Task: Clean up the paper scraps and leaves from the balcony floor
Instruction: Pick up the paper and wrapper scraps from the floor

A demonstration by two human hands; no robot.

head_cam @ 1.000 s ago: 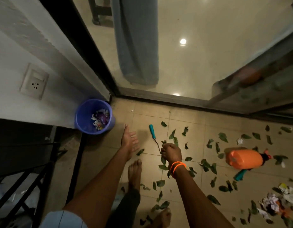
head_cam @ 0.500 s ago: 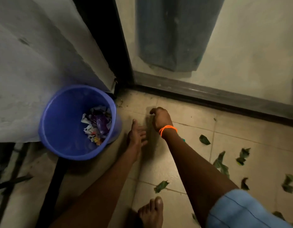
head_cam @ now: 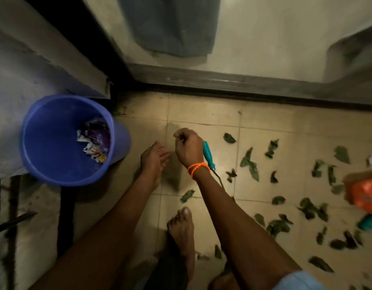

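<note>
Tiled balcony floor (head_cam: 201, 114) bounded above by dark sliding-door track (head_cam: 243, 84). Blue bucket (head_cam: 45, 143) standing at left against wall, holding crumpled paper scraps (head_cam: 95, 143). Green leaves (head_cam: 249, 164) scattered across tiles at right, several blurred. Orange object (head_cam: 364, 195) cut off at right edge, unidentifiable. Right hand (head_cam: 189, 147), orange bead bracelet (head_cam: 198, 169) at wrist, raised above floor with fingers curled; contents not discernible. Left hand (head_cam: 153, 158) extended toward bucket, fingers relaxed, grasping nothing. Teal-handled tool (head_cam: 208, 153) lying just beside right wrist, metal end partly hidden. No legible writing.
</note>
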